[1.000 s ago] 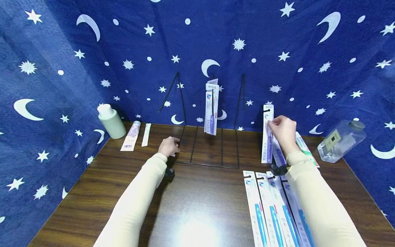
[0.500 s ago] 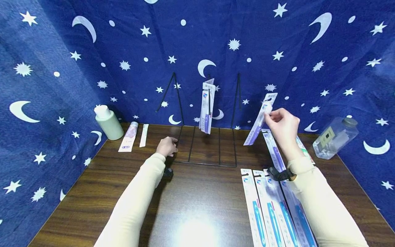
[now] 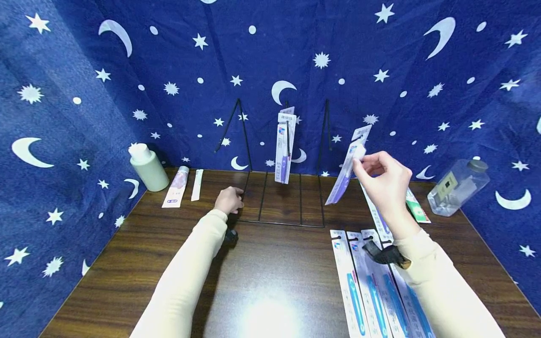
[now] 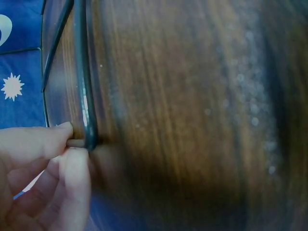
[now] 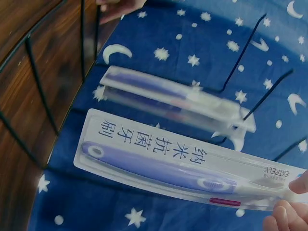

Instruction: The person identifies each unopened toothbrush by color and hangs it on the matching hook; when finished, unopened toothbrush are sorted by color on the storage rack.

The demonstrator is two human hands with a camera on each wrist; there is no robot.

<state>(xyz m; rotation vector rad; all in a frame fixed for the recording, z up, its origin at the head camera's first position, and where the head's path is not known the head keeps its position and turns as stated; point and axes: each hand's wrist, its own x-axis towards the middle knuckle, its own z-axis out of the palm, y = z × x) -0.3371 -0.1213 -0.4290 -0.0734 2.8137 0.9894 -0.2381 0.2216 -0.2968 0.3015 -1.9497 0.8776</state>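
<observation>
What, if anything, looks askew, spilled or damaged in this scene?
Nothing clearly stands out; I see no spill or damage. One toothbrush pack slants, but the right hand is holding it that way. In the head view, the green bottle and clear bottle appear to lean outward, probably lens distortion.

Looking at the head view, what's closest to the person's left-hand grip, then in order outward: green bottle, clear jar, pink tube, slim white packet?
From the left-hand grip, in the head view:
1. Slim white packet: to its left.
2. Pink tube: left of the packet.
3. Green bottle: farther left, against the backdrop side.
4. Clear jar: far right.
</observation>
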